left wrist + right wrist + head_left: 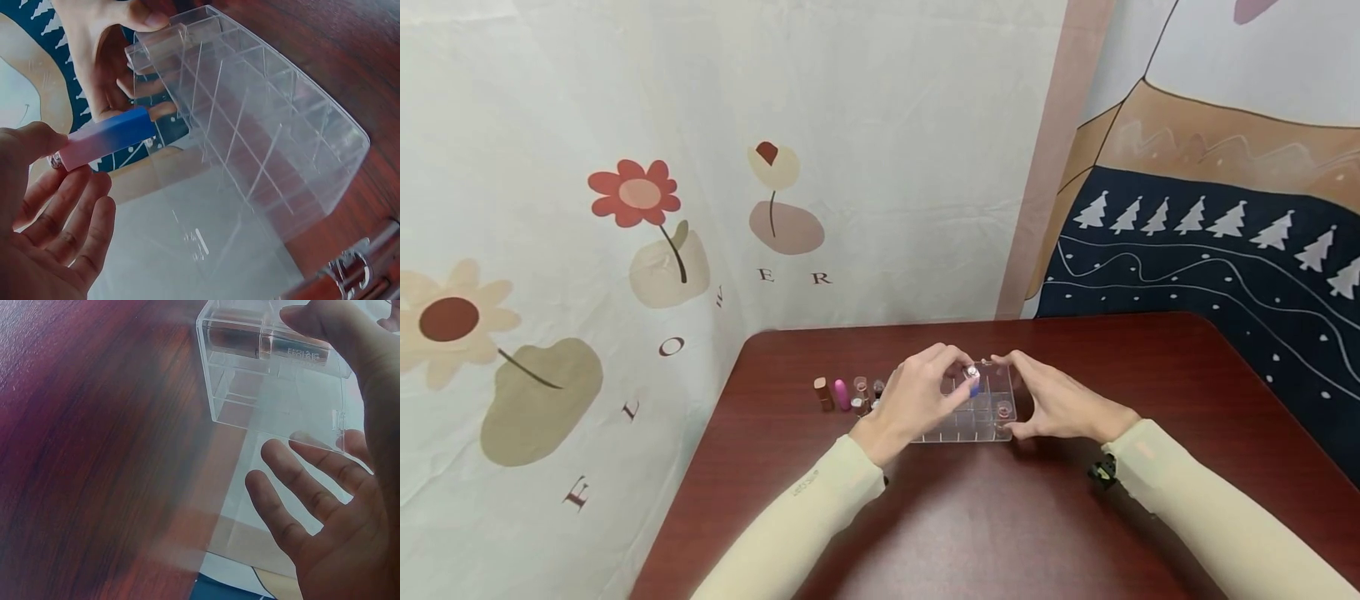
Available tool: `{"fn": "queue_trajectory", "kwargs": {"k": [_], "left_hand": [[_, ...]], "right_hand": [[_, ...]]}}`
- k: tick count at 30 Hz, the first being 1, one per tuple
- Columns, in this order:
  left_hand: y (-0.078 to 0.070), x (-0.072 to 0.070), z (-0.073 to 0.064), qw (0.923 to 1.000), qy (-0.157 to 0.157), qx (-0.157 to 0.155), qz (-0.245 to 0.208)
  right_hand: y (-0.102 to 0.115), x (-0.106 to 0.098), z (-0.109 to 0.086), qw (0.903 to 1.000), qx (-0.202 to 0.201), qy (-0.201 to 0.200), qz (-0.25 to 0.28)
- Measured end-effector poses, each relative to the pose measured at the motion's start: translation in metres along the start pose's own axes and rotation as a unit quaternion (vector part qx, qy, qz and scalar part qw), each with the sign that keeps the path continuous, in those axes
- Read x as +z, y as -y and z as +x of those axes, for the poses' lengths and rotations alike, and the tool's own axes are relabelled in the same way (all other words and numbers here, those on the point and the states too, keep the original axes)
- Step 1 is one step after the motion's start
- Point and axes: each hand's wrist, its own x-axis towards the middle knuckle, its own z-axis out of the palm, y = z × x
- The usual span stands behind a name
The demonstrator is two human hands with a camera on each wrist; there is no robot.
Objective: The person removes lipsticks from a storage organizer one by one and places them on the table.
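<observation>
My left hand pinches a lipstick tube between thumb and fingers. The tube fades from pink to blue and has a silvery end near the fingertips. It is held tilted above a clear divided organizer, apart from it. At the organizer's right end, my right hand grips the box, thumb at the near corner and fingers at the far one. A clear-cased lipstick occupies a compartment at that end, close to the right thumb. Other compartments in sight hold nothing.
Left of the organizer stand a brown lipstick, a magenta one and several clear-cased tubes, partly behind the left hand. The dark red wooden table meets a printed cloth backdrop at its far edge.
</observation>
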Motion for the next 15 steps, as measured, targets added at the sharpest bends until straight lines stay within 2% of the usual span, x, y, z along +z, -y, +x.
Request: {"fn": "queue_trajectory", "kwargs": {"k": [12,15], "left_hand": [[0.009,-0.019,-0.009,0.9995,-0.027,0.003,0.017],[0.011,-0.025,-0.014,0.9992,-0.032,-0.005,0.024]], "right_hand": [[0.000,-0.001,0.000,0.9997,0.021,0.012,0.001],[0.000,-0.001,-0.001,0.9997,0.023,0.013,0.000]]}}
